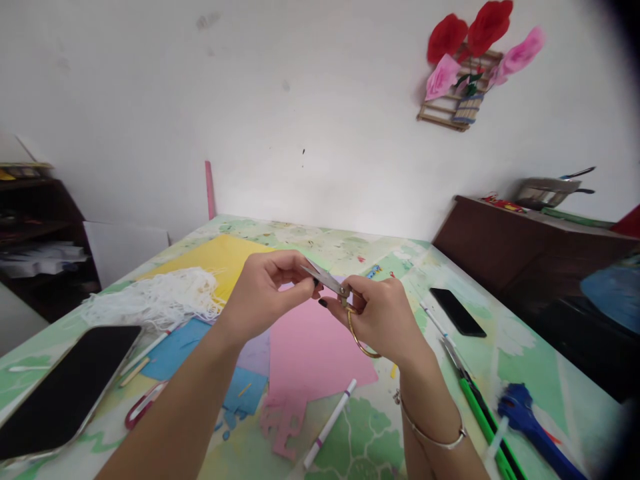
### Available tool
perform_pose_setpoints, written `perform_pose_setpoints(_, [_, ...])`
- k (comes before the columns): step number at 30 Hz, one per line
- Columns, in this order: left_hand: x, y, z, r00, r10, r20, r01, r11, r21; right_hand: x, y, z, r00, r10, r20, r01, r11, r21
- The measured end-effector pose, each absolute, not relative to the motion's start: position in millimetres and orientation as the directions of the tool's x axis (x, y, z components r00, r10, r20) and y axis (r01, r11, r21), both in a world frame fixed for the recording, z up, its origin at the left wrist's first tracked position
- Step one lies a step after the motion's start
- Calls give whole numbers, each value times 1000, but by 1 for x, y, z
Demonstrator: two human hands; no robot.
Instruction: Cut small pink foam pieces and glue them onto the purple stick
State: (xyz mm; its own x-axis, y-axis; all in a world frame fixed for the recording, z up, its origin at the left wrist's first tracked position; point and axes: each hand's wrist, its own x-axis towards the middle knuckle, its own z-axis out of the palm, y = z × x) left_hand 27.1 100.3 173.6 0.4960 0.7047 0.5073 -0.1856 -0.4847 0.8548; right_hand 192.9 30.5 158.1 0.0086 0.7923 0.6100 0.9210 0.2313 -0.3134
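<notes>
The right hand (383, 313) grips the scissors (327, 279) by the gold-coloured handles, above the middle of the table (370, 427), blades pointing toward the left hand (270, 290). The left hand's fingers are curled, thumb close to the blades; whether it pinches anything, I cannot tell. Below the hands lies a pink sheet (320, 347), with a white marker (330, 423) on its near side. White yarn (160, 297) lies along the table's left edge; a small phone (457, 311) lies near its right edge, beyond a green cutter (480, 403).
</notes>
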Motion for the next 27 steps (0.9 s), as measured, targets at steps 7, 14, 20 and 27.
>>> perform_pose_setpoints(7, [26, 101, 173, 489, 712, 505, -185, -481, 857, 194, 31, 158, 10, 787, 617, 926, 225, -302])
perform_pose_setpoints(14, [27, 102, 174, 482, 717, 503, -180, -481, 858, 194, 30, 159, 17, 793, 609, 931, 210, -299])
perform_pose_setpoints(20, [28, 100, 173, 479, 725, 494, -162, -480, 862, 194, 30, 159, 10, 795, 606, 935, 208, -287])
perform_pose_setpoints(27, [27, 101, 174, 468, 733, 493, -153, -482, 863, 195, 30, 159, 18, 803, 596, 940, 190, -283])
